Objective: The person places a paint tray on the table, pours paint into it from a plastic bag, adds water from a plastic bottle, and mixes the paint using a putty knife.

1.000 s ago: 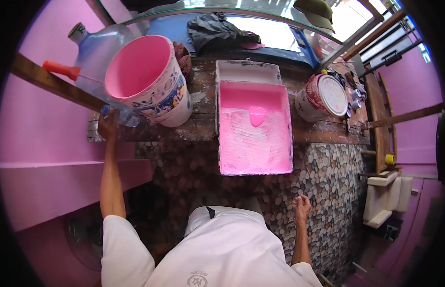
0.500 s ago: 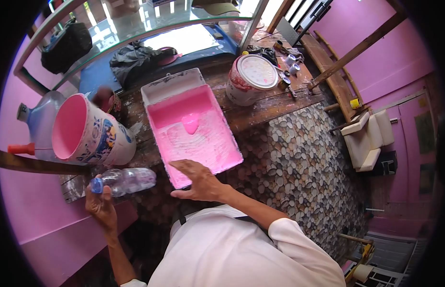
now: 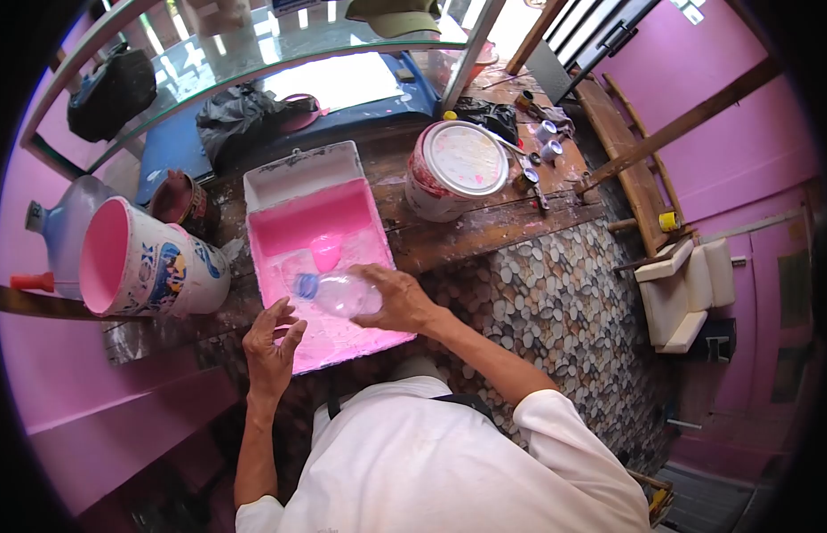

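My right hand is wrapped round the base end of a clear plastic bottle with a blue cap end. It holds the bottle tilted over a paint tray. My left hand is at the tray's near left edge, just short of the cap end, its fingers bent and apart with nothing visible between them. Pink paint coats the tray, and a brighter pink puddle lies near its middle, beyond the bottle.
A pink-lined bucket and a large water jug stand to the left, with a dark tin behind. A lidded paint pail stands right of the tray. Small cans and a black bag lie farther back.
The bottle has passed from my left hand to my right hand and moved right, over the tray. My left hand has come in toward the tray and let go.
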